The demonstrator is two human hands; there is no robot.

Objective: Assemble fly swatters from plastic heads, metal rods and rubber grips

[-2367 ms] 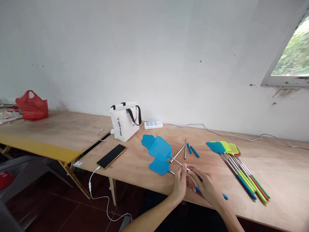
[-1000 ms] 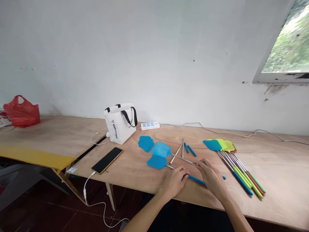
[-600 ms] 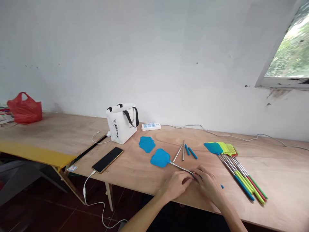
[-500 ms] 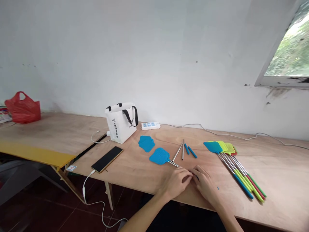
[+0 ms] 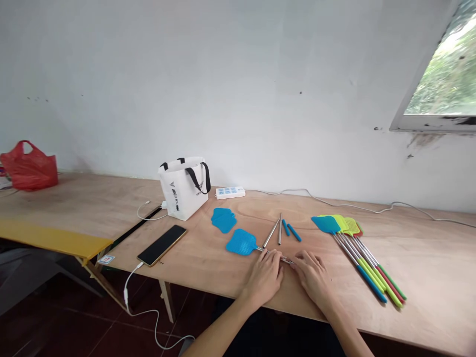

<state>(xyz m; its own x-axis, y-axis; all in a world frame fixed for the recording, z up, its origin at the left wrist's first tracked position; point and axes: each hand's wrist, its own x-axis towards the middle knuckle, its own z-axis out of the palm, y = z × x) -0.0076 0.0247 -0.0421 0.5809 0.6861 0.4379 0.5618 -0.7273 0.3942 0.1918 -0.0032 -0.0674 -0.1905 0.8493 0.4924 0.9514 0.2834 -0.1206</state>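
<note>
A fly swatter with a blue head (image 5: 241,242) lies near the table's front edge, its thin metal shaft running right under both hands. My left hand (image 5: 266,275) is closed on the shaft a little below the head. My right hand (image 5: 311,275) grips the shaft's far end, and its fingers hide whatever is there. A short length of bare metal shows between the hands. Behind them lie two loose metal tubes (image 5: 280,229) and two blue handle grips (image 5: 294,232). Loose blue swatter heads (image 5: 223,220) rest flat to the left.
Several fly swatters (image 5: 359,258) with blue, yellow-green, red and green handles lie side by side at right. A phone (image 5: 162,245) on a white cable, a white bag (image 5: 183,191) and a power strip (image 5: 230,193) are at left. A red plastic bag (image 5: 29,166) sits on the far-left table.
My left hand has slid left along the shaft, away from my right hand, baring metal between them. The swatter head has turned slightly. The view has shifted a little.
</note>
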